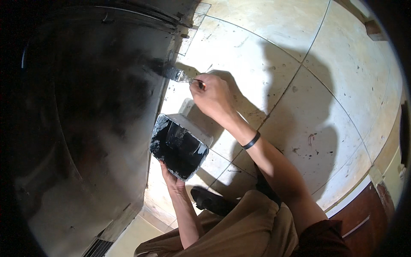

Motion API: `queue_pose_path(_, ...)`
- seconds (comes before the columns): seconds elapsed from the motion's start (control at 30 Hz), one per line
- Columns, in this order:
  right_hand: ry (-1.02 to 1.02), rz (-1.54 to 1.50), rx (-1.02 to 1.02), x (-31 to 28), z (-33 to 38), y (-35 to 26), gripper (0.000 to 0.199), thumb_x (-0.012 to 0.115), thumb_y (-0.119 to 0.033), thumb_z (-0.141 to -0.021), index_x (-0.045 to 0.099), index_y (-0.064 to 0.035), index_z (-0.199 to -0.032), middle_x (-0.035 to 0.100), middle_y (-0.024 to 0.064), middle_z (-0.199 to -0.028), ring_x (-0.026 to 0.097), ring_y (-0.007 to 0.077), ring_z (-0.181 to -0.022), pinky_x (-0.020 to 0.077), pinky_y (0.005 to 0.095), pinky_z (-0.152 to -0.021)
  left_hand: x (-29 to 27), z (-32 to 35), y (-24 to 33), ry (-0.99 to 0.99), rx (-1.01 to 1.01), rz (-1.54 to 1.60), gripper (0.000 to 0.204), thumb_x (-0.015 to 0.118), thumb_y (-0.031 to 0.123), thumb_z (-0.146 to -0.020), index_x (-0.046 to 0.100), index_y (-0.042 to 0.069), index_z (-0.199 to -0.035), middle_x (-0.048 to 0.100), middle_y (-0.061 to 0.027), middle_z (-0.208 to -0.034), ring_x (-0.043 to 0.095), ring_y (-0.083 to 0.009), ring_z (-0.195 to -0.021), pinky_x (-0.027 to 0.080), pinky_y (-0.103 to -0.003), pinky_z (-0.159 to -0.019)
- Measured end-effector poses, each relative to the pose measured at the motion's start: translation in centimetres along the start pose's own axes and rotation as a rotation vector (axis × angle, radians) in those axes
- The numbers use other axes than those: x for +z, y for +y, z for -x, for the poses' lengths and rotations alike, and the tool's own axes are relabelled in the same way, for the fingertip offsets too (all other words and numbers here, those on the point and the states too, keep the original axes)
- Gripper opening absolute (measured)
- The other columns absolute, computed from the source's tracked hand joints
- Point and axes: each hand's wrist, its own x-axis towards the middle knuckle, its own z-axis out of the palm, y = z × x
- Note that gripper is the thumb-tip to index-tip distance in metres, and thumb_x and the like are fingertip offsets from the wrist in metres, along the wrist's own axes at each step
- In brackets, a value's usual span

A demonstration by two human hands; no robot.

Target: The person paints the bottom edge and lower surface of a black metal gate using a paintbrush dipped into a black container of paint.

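My right hand (212, 95) is closed around the handle of a paintbrush (174, 74). Its dark bristles reach the face of a large black panel (107, 98) on the left, near the panel's lower edge. Below it, my left hand (172, 177) grips a squarish paint container (180, 147) from the side and underneath. The container is tilted so its opening shows; black paint coats the inside walls and smears the rim. Most fingers of the left hand are hidden behind the container.
Light tiles (239, 38) with dark grout and paint spots cover the floor. A dark shoe (209, 200) shows beside my brown trousers (244, 227). At the lower right is a reddish-brown panel (364, 222); a vent grille (97, 247) sits at the lower left.
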Motion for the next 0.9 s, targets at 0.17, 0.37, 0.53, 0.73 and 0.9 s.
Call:
queue_pose_path(0.17, 0.017, 0.116, -0.008, 1.2, -0.1, 1.8, 0.022, 0.063, -0.015, -0.083, 0.071, 0.0052, -0.083, 0.065, 0.027, -0.072, 0.068, 0.0424, -0.071, 0.0533, 0.0476, -0.07, 0.2, -0.4, 0.1, 0.0, -0.042, 0.06, 0.069, 0.066, 0.048, -0.092, 0.045, 0.01, -0.146, 0.05, -0.0139, -0.146, 0.049, -0.0352, -0.132, 0.04, -0.052, -0.112)
queue_pose_path(0.37, 0.073, 0.048, -0.049, 0.1, -2.2, 0.0, 0.023, 0.062, -0.015, -0.084, 0.066, 0.0042, -0.073, 0.062, 0.0262, -0.065, 0.066, 0.0416, -0.064, 0.0522, 0.0463, -0.062, 0.0, -0.6, 0.0, 0.045, 0.036, -0.087, 0.073, 0.064, 0.055, -0.09, 0.045, 0.012, -0.146, 0.049, -0.0143, -0.147, 0.051, -0.0367, -0.13, 0.043, -0.055, -0.109)
queue_pose_path(0.53, 0.069, 0.13, -0.036, 0.0, -1.7, 1.1, 0.024, 0.061, -0.017, -0.084, 0.069, 0.0061, -0.081, 0.064, 0.0277, -0.071, 0.067, 0.0421, -0.069, 0.0528, 0.0466, -0.066, 0.2, -0.5, 0.0, 0.052, -0.011, -0.006, 0.073, 0.063, 0.055, -0.091, 0.045, 0.012, -0.146, 0.048, -0.0143, -0.147, 0.05, -0.0369, -0.131, 0.043, -0.055, -0.109)
queue_pose_path(0.73, 0.023, -0.021, 0.005, -1.0, -1.7, -2.8, 0.024, 0.06, -0.017, -0.085, 0.068, 0.0054, -0.085, 0.065, 0.0285, -0.075, 0.067, 0.0427, -0.073, 0.0528, 0.0475, -0.068, -0.2, -0.3, 0.2, 0.015, -0.005, 0.026, 0.072, 0.068, 0.048, -0.089, 0.046, 0.009, -0.145, 0.05, -0.0138, -0.146, 0.049, -0.0355, -0.132, 0.041, -0.053, -0.112)
queue_pose_path(0.9, 0.052, 0.225, -0.066, -0.7, -2.9, -2.0, 0.022, 0.061, -0.014, -0.085, 0.066, 0.006, -0.079, 0.065, 0.028, -0.072, 0.066, 0.0425, -0.069, 0.0521, 0.0488, -0.066, 1.1, -0.6, 0.4, -0.016, -0.026, 0.056, 0.07, 0.069, 0.046, -0.09, 0.046, 0.009, -0.145, 0.05, -0.0139, -0.146, 0.05, -0.0355, -0.132, 0.041, -0.053, -0.111)
